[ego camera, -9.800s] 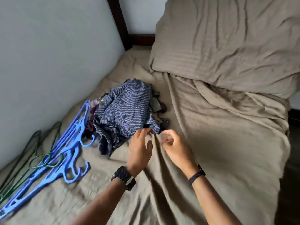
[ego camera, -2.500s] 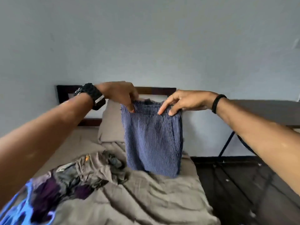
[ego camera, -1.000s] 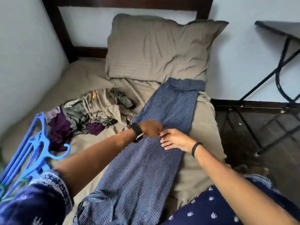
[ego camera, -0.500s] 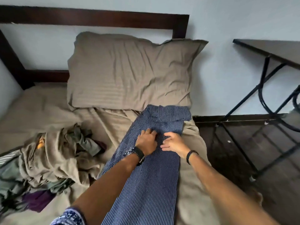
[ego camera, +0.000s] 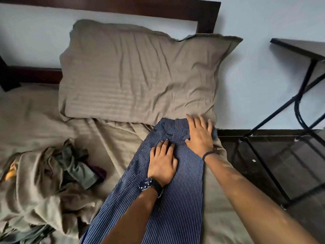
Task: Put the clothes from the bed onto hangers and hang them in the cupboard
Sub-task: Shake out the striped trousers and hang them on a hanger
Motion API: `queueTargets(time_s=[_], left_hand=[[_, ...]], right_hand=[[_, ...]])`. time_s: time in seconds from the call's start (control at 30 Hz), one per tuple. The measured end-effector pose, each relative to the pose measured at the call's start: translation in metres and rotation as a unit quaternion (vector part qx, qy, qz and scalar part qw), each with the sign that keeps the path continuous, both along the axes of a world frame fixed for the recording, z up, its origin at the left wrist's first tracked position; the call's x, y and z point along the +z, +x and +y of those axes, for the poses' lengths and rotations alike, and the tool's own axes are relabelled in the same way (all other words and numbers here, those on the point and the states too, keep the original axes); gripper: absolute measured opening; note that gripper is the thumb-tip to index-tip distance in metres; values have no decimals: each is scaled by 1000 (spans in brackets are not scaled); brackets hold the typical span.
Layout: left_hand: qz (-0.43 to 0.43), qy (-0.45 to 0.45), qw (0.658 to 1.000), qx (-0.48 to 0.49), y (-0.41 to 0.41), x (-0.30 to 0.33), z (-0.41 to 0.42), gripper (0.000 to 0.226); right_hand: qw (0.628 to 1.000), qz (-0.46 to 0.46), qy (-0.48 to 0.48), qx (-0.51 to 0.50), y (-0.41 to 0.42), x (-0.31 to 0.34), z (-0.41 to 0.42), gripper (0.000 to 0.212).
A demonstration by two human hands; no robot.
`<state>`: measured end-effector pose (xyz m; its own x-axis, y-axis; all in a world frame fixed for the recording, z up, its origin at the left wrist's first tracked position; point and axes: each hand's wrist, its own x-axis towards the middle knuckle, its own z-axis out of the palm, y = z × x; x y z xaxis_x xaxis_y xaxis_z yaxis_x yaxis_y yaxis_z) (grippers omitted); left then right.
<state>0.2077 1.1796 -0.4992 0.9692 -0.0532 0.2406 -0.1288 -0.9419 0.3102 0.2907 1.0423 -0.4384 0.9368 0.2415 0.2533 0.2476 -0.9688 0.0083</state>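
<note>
Trousers: striped trousers (ego camera: 177, 199) lie flat under both your palms, waistband just below the pillow (ego camera: 137, 76).
Left hand (ego camera: 162, 163): flat, fingers spread, pinning the cloth.
Right hand (ego camera: 200, 136): flat, wide, likely smoothing the waistband before hangering.
Surface: bed (ego camera: 44, 110); clothes heap (ego camera: 49, 180) left of your left hand.
Room: table (ego camera: 302, 48) right of your right hand.

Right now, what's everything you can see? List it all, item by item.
striped trousers: one, navy with white pinstripes, laid flat along the bed, waistband by the pillow
pile of clothes: one heap, khaki, green, purple, left on the bed
pillow: one, taupe, at the headboard
bed sheet: one, taupe, rumpled
headboard: one, dark wood
side table: one, dark, black metal legs, right
left hand: flat on the trousers, wristwatch
right hand: flat on the waistband, black band
</note>
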Motion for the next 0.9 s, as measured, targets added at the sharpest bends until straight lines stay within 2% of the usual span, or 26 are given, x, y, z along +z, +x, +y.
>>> queueTargets(time_s=[0.13, 0.23, 0.3, 0.37, 0.43, 0.5, 0.6, 0.67, 0.73, 0.8, 0.83, 0.87, 0.9], left_hand=[[5, -6, 1000, -5, 0, -3, 1, 60], [1, -2, 1000, -5, 0, -2, 0, 61], [-4, 1, 1000, -3, 0, -3, 1, 60], [-9, 4, 1000, 1, 1, -4, 1, 60], [-9, 4, 1000, 2, 1, -5, 0, 62], [6, 2, 1000, -1, 1, -4, 0, 67], [45, 12, 999, -5, 1, 0, 1, 77], [74, 18, 997, -6, 2, 5, 1, 70], [108, 17, 994, -14, 6, 9, 2, 58], [135, -35, 990, -19, 8, 17, 4, 55], [138, -111, 984, -16, 4, 24, 4, 50], [146, -225, 963, -7, -4, 33, 3, 45], [159, -348, 924, 5, -16, 43, 3, 39]], right_hand=[[985, 146, -66, 63, 14, 21, 1, 97], [953, 254, -143, 79, 25, 47, 10, 89], [943, 263, -191, 77, 28, 59, 16, 78], [950, 225, -200, 79, 26, 65, 14, 77], [958, 204, -172, 101, 21, 67, 7, 75], [960, 231, -96, 124, 14, 70, -2, 64], [955, 272, 2, 116, 1, 71, -13, 61], [957, 276, 26, 88, -10, 70, -18, 55], [957, 280, 44, 68, -25, 73, -21, 35], [956, 283, 51, 62, -40, 78, -20, 26], [957, 277, 55, 69, -52, 84, -19, 29], [959, 266, 59, 82, -63, 90, -15, 33], [961, 250, 58, 100, -77, 99, -11, 34]])
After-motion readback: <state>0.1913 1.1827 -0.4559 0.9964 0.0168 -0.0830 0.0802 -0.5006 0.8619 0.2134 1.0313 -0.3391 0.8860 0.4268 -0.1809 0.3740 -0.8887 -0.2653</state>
